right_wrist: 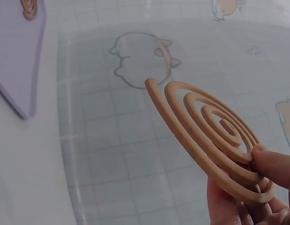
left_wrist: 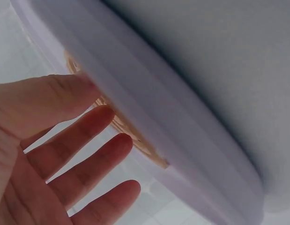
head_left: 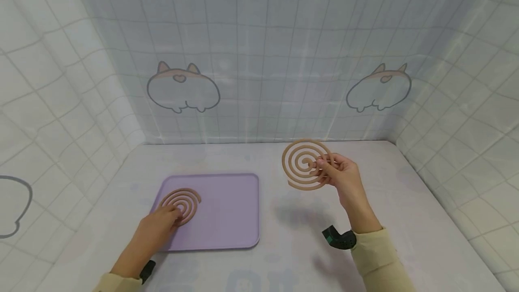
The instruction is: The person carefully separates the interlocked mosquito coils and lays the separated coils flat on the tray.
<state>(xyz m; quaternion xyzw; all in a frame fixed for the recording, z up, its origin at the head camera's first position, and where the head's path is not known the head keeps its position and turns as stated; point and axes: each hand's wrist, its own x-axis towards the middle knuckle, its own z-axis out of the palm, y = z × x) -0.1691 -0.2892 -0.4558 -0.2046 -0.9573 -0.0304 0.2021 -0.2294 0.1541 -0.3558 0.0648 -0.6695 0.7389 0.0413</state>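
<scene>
A tan spiral mosquito coil (head_left: pixel 305 148) is raised above the table, pinched at its right side by my right hand (head_left: pixel 342 174). In the right wrist view the thumb presses the face of this coil (right_wrist: pixel 196 147) while the fingers lie behind it. A second mosquito coil (head_left: pixel 193 194) lies at the left of a lilac tray (head_left: pixel 227 211). My left hand (head_left: pixel 162 224) reaches over the tray's left edge and its thumb side pinches this coil near the centre. The left wrist view has the remaining fingers (left_wrist: pixel 84 159) extended, with the index finger mostly hidden behind the thumb.
The white tabletop (head_left: pixel 279 260) ends at a tiled-pattern curtain (head_left: pixel 279 80) printed with cartoon animals at the back. More of the same sheeting (head_left: pixel 478 148) stands along both sides. A dark wrist device (head_left: pixel 340 239) sits at the right sleeve.
</scene>
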